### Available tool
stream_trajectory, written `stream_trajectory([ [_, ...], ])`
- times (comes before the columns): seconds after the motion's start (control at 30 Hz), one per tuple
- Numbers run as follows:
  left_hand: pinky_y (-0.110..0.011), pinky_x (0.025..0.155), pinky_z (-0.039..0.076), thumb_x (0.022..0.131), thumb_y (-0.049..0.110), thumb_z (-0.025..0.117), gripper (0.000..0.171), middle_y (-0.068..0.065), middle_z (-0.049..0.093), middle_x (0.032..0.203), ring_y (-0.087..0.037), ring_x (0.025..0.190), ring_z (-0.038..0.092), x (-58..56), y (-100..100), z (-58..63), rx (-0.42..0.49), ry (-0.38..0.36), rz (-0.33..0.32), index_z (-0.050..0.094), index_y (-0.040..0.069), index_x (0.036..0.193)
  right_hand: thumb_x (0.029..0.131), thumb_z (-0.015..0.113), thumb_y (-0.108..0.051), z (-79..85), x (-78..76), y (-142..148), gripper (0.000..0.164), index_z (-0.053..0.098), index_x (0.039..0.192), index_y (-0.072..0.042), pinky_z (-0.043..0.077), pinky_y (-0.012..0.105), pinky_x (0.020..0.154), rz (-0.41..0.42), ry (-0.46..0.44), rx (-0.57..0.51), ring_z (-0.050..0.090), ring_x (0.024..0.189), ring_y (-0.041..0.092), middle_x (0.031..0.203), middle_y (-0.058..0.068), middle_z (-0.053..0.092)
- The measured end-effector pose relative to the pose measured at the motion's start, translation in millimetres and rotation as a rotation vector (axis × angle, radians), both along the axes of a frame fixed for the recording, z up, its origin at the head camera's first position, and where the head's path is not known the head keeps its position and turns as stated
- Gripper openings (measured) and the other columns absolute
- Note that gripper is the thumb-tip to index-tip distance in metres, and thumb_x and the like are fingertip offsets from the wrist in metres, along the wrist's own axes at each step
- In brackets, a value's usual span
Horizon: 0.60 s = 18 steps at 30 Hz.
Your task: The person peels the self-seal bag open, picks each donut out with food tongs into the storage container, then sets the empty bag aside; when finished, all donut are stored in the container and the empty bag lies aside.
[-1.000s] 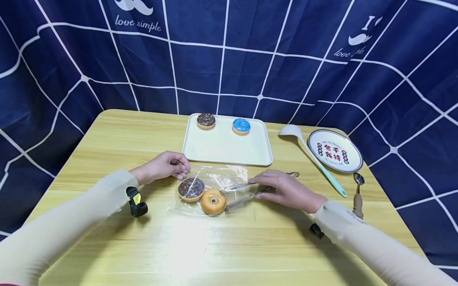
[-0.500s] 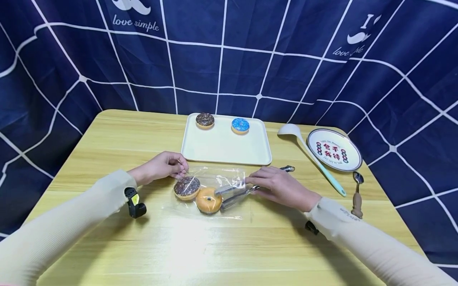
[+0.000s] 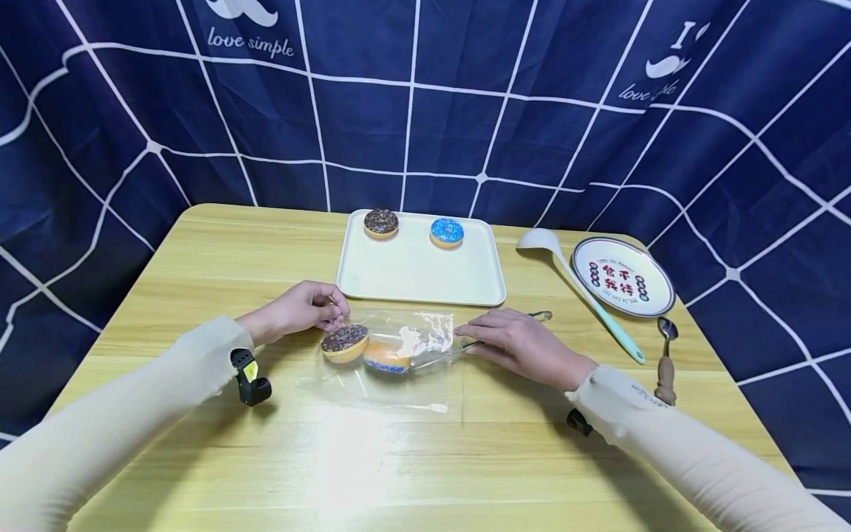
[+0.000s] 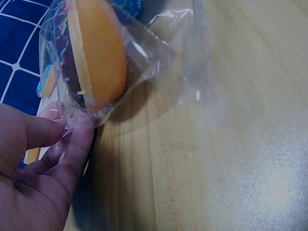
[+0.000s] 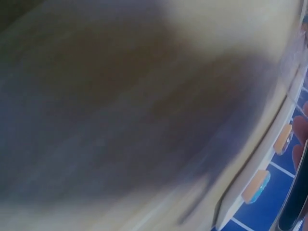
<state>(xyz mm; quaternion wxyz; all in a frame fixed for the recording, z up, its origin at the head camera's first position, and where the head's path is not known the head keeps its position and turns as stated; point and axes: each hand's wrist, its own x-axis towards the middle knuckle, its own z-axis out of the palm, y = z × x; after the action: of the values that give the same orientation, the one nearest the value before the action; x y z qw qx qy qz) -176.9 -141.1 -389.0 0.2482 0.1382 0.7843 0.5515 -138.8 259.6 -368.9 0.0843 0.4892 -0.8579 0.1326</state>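
Observation:
A clear plastic bag (image 3: 435, 336) lies on the table, and my left hand (image 3: 312, 307) pinches its corner between thumb and fingers. Inside the bag sit a chocolate-iced donut (image 3: 345, 344) with sprinkles and a second donut (image 3: 388, 358), tipped so that blue icing shows along its lower edge. Metal tongs (image 3: 541, 315) are gripped in my right hand (image 3: 525, 343); their front ends reach into the bag beside the second donut, blurred by glare. In the left wrist view the chocolate-iced donut (image 4: 98, 53) stands close above my fingertips, seen through the plastic.
Behind the bag, a white tray (image 3: 422, 277) carries a chocolate-iced donut (image 3: 381, 224) and a blue-iced donut (image 3: 447, 233). To the right lie a ladle (image 3: 585, 295) with a green handle, a white plate (image 3: 623, 277) and a spoon (image 3: 665, 362). A blue curtain (image 3: 359, 118) surrounds the table.
My right hand has shifted slightly left with the tongs. The second donut, earlier plain side up, has turned so its blue icing shows. The left hand keeps its hold.

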Motion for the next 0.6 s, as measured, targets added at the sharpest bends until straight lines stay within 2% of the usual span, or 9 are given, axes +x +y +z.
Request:
stream_trajectory([
  [0.2,-0.017,0.072,0.059,0.102,-0.01,0.05,0.014,-0.006,0.07,0.089,-0.009,0.078,0.063,-0.5,-0.1,0.3,-0.007,0.001,0.005,0.063,-0.013,0.108,0.098,0.073,-0.017,-2.8,-0.3,0.7,0.038,0.069,0.136,-0.017,0.06,0.044,0.102,-0.022,-0.046,0.006,0.072,0.115,0.017,0.124,-0.002,0.076],
  [0.5,-0.017,0.074,0.06,0.103,-0.01,0.049,0.016,-0.006,0.07,0.09,-0.009,0.079,0.064,-1.3,-1.4,-0.5,-0.016,0.0,0.004,0.063,-0.013,0.11,0.101,0.071,-0.022,-0.6,2.3,0.0,0.034,0.07,0.135,-0.019,0.061,0.04,0.101,-0.046,-0.094,0.029,0.072,0.114,0.014,0.122,-0.004,0.076],
  [0.6,-0.017,0.074,0.061,0.103,-0.01,0.049,0.015,-0.007,0.071,0.091,-0.009,0.079,0.065,-0.9,-1.5,0.5,-0.007,-0.003,0.002,0.062,-0.013,0.11,0.102,0.069,-0.022,0.0,3.5,0.8,0.032,0.071,0.133,-0.019,0.061,0.037,0.098,-0.054,-0.156,0.019,0.072,0.11,0.009,0.118,-0.007,0.076],
])
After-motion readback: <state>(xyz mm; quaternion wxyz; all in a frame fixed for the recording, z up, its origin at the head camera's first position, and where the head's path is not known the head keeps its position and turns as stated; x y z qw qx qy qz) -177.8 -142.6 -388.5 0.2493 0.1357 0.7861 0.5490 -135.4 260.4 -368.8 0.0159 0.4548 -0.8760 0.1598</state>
